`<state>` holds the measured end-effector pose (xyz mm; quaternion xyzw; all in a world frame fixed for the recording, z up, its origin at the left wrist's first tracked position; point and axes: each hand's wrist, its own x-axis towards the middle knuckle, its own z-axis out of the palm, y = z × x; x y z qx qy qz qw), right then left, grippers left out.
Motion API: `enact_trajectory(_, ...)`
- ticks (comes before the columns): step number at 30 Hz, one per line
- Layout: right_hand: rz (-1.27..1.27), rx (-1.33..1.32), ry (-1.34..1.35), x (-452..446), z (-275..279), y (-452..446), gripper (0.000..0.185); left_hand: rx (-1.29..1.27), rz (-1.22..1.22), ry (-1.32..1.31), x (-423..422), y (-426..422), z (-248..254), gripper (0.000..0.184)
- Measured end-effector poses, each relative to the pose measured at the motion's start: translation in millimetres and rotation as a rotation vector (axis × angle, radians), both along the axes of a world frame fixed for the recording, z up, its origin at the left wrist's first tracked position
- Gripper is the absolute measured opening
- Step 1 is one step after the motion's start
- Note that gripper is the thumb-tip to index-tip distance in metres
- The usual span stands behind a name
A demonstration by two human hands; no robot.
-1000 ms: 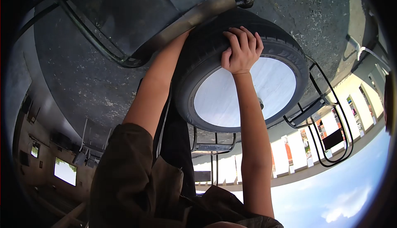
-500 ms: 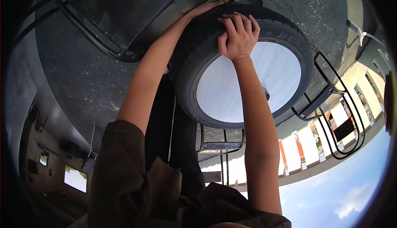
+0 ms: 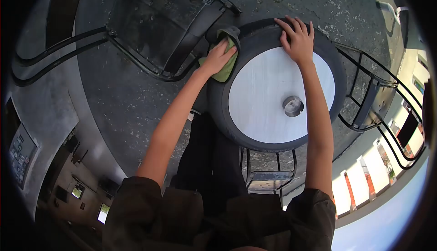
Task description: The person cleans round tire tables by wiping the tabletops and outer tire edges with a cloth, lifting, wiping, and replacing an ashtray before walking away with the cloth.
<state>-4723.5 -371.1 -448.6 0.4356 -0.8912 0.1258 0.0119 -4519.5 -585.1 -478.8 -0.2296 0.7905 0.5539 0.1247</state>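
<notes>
A black tyre (image 3: 217, 107) forms the rim of a round table with a pale grey-white top (image 3: 257, 101). At the tyre's left outer side, my left hand (image 3: 217, 60) is closed on a green and dark grey cloth (image 3: 224, 72), which lies against the tyre wall. My right hand (image 3: 299, 45) rests on the far part of the tyre, its fingers spread over the black rubber and its palm near the top's edge. A small round metal ashtray (image 3: 293, 106) sits on the top, beside my right forearm.
Black metal-framed chairs stand around the table: one chair (image 3: 152, 21) at the far left, another chair (image 3: 368, 101) at the right, and a third chair (image 3: 272, 175) near my legs. The floor (image 3: 114, 105) is dark and speckled. A white pipe (image 3: 397, 16) shows at the far right.
The view has shifted. My left hand has come back from the far side of the tyre, and the cloth now shows. My right fingers have spread out. The ashtray has come into fuller view.
</notes>
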Motion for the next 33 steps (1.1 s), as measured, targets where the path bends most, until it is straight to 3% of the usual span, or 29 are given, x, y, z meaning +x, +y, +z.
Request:
enact_trajectory(2,-0.614,0.201,-0.026,-50.0,-29.4,71.9,0.037,-0.070,-0.164,0.013,-57.1,3.9,-6.1,0.053)
enact_trajectory(3,-0.818,0.190,-0.162,-62.6,-37.1,102.1,0.037,-0.089,-0.253,-0.031,-95.6,10.0,-1.0,0.055)
enact_trajectory(4,-0.671,0.068,-0.085,-63.4,-45.0,125.0,0.031,-0.121,-0.346,-0.013,-129.7,21.0,-3.8,0.057)
enact_trajectory(10,-0.631,-0.065,0.029,-54.4,-43.7,118.9,0.024,-0.066,-0.636,-0.138,-249.6,89.2,-17.1,0.068)
enact_trajectory(13,-0.652,-0.079,0.017,-57.0,-37.1,113.6,0.022,0.216,-0.536,-0.124,-250.3,73.4,-36.7,0.070)
enact_trajectory(15,-0.619,-0.133,0.039,-57.9,-37.9,114.5,0.021,0.445,-0.421,-0.459,-247.7,54.0,-47.1,0.069)
enact_trajectory(16,-0.618,-0.146,0.053,-58.4,-38.3,113.5,0.021,0.441,-0.404,-0.559,-248.7,46.3,-57.1,0.065)
enact_trajectory(17,-0.619,-0.154,0.071,-59.1,-40.5,113.1,0.020,0.437,-0.385,-0.599,-247.4,39.1,-73.8,0.062)
enact_trajectory(19,-0.614,-0.180,0.085,-58.9,-40.6,112.5,0.020,0.539,-0.346,-0.647,-235.1,24.8,-154.1,0.054)
enact_trajectory(21,-0.617,-0.171,0.094,-57.3,-41.9,111.7,0.019,0.500,-0.497,-0.611,-217.9,5.7,-210.5,0.050)
enact_trajectory(24,-0.626,-0.175,0.115,-61.0,-45.0,114.1,0.018,0.387,-0.594,-0.566,-234.8,13.8,-195.2,0.050)
enact_trajectory(26,-0.643,-0.155,0.105,-59.2,-47.7,114.4,0.019,0.339,-0.526,-0.671,-258.6,36.0,-139.9,0.055)
enact_trajectory(29,-0.659,-0.195,0.057,-60.2,-38.9,109.4,0.025,0.347,-0.677,-0.431,-286.4,74.4,-88.0,0.066)
enact_trajectory(30,-0.717,-0.168,0.003,-59.0,-36.8,108.6,0.039,0.334,-0.762,-0.332,-296.6,84.0,-80.0,0.069)
enact_trajectory(33,-0.622,-0.165,0.246,-59.6,-34.7,105.9,0.051,-0.014,-0.851,-0.017,-286.1,106.0,-28.3,0.069)
